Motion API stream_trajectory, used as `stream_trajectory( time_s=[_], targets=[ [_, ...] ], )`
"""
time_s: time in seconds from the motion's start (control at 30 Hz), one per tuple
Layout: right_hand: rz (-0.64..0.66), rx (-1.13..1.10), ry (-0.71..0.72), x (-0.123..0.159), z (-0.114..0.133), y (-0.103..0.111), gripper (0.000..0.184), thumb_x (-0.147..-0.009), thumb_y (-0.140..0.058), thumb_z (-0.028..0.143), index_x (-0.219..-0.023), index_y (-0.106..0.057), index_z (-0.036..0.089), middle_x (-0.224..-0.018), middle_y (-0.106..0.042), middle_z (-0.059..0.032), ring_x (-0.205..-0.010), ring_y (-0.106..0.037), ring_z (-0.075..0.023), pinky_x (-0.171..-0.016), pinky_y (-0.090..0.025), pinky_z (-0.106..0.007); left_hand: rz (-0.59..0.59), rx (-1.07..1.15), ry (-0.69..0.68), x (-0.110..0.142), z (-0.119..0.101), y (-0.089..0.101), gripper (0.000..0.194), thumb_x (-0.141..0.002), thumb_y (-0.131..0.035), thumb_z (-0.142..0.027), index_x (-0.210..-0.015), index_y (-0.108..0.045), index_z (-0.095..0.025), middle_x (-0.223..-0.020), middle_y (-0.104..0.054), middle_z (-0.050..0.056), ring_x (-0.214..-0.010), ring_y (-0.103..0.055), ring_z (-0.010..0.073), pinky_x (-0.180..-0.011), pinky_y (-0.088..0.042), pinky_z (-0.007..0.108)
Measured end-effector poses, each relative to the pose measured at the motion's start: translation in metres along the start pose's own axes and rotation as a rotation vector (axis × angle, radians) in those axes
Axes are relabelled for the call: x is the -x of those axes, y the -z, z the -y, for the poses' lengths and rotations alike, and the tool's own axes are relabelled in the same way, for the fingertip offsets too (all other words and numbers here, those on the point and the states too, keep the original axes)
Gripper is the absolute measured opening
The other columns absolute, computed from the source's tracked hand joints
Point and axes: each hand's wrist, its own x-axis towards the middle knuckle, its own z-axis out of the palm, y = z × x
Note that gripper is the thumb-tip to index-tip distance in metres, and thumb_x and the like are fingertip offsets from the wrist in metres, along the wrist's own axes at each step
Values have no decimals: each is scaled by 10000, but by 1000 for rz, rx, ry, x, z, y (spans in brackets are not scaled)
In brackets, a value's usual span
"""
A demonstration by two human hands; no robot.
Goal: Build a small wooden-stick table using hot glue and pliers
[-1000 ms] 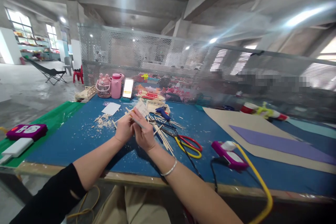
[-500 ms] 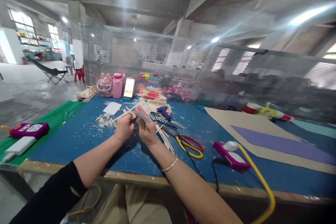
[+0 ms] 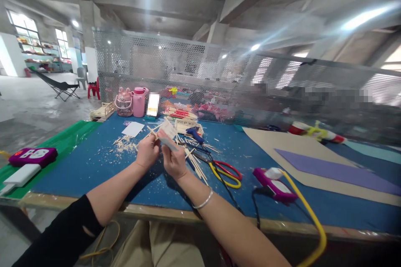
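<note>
My left hand is closed on a thin wooden stick whose end pokes out past the fingers. Right beside it, my right hand grips a pale, flat, thin piece, like a sheet or card, which covers part of the fingers. Both hands are raised over the blue tabletop, nearly touching. Loose wooden sticks lie just right of my right hand. A blue glue gun rests behind them, and scissors with red and yellow handles lie farther right.
Wood scraps and a white card lie to the left. Behind stand a pink bottle, a bright phone and a mesh partition. A purple power strip with a yellow cable and a purple sheet are rightward.
The pale flat piece in my right hand has tilted and shows more of its face. Both hands have shifted only slightly, and the view has moved a little.
</note>
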Motion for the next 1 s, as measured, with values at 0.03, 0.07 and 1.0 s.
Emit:
stream_trajectory(
  time_s=[0.03,0.07,1.0],
  targets=[
    [22,-4,14,0,1,0,375,-919,-341,277,-1242,-520,211,-1269,-543,-58,-1185,-490,-178,-1011,-413,-353,-4,-1,5,0,1,0,181,-752,-446,-187,-611,-558,-171,-601,-629,58,-555,-573,164,-544,-423,248],
    [29,0,20,0,1,1,376,-920,-337,279,-1242,-520,214,-1264,-548,-56,-1181,-495,-179,-1008,-414,-355,-10,-1,10,-1,2,0,186,-756,-445,-191,-607,-555,-171,-598,-628,58,-551,-570,163,-542,-422,249],
    [47,230,49,-5,-22,9,389,-830,-506,230,-1216,-549,209,-1204,-590,-73,-1112,-555,-195,-960,-465,-364,55,-2,-48,-3,0,4,114,-704,-507,-145,-596,-512,-182,-619,-608,34,-575,-569,144,-548,-423,228]
  ],
)
